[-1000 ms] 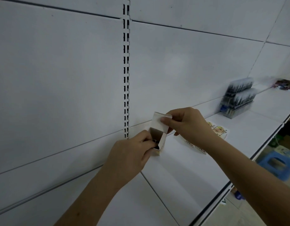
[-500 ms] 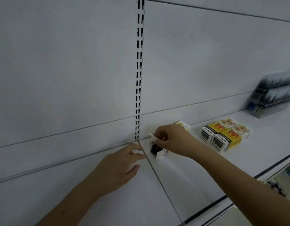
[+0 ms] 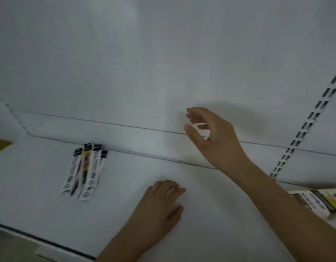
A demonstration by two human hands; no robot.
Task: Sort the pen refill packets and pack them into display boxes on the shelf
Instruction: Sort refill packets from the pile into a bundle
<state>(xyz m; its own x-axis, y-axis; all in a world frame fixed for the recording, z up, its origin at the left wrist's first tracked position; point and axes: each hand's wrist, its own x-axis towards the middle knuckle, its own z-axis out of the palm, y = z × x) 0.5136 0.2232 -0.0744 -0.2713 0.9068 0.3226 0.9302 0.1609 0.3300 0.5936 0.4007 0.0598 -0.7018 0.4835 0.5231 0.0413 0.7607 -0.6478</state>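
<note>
- Leftmost, the pen refill packets [image 3: 83,171] lay fanned and overlapping on the shelf [image 3: 40,205] against the back panel; we judged a hasty grab could scatter them or mix the kinds.
- Our left hand [image 3: 159,207] rested on the shelf, fingers loosely bent, holding nothing; sliding it could nudge the fan.
- Our right hand [image 3: 210,133] hovered with fingers spread and empty, well apart from the packets.
- Far right, the display boxes [image 3: 314,201] sat beneath our forearm, which we thought might knock them.
</note>
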